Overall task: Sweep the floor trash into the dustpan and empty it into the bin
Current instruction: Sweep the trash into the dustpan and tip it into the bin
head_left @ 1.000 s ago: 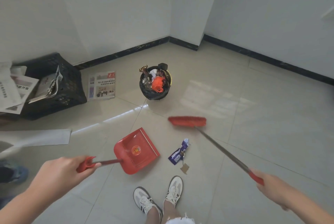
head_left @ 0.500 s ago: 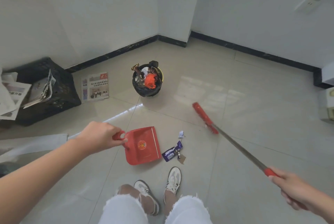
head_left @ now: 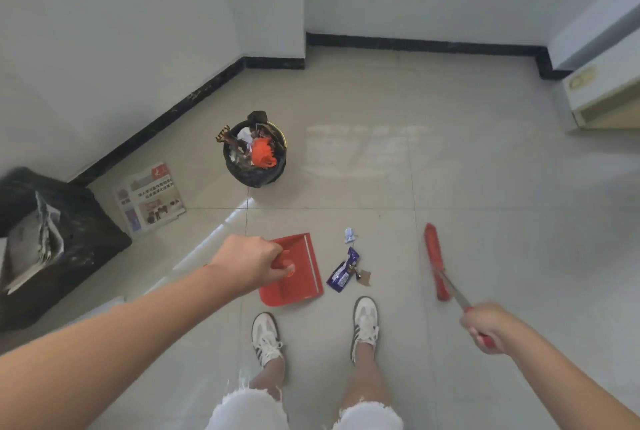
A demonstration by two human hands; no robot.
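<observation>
Head camera: we are looking down at a pale tiled floor [head_left: 485, 194] with both arms reaching forward. Our left hand [head_left: 247, 261] is gripping the handle of the red dustpan [head_left: 299, 273], fingers clenched around it; the handle itself is mostly hidden under the hand. The dustpan is sitting low at the floor just ahead of our left shoe [head_left: 265, 337], its mouth facing right. Whether it is touching the tiles we cannot tell.

Our right hand [head_left: 485, 327] is clenching the red grip of the broom handle, and the red broom head [head_left: 434, 261] is lying lengthwise to the right of the trash. Between dustpan and broom, the trash is lying on the floor: a purple wrapper [head_left: 343, 270] just beside the dustpan's edge, a small brown scrap [head_left: 364, 277] touching the wrapper's right side, and a small white crumpled piece [head_left: 349, 234] a little farther ahead.

The black-lined bin [head_left: 254, 173], already heaped with rubbish, is standing well beyond the dustpan near the wall. A newspaper [head_left: 152, 199] is lying flat to its left, beside a black crate [head_left: 79, 221] holding more papers.
</observation>
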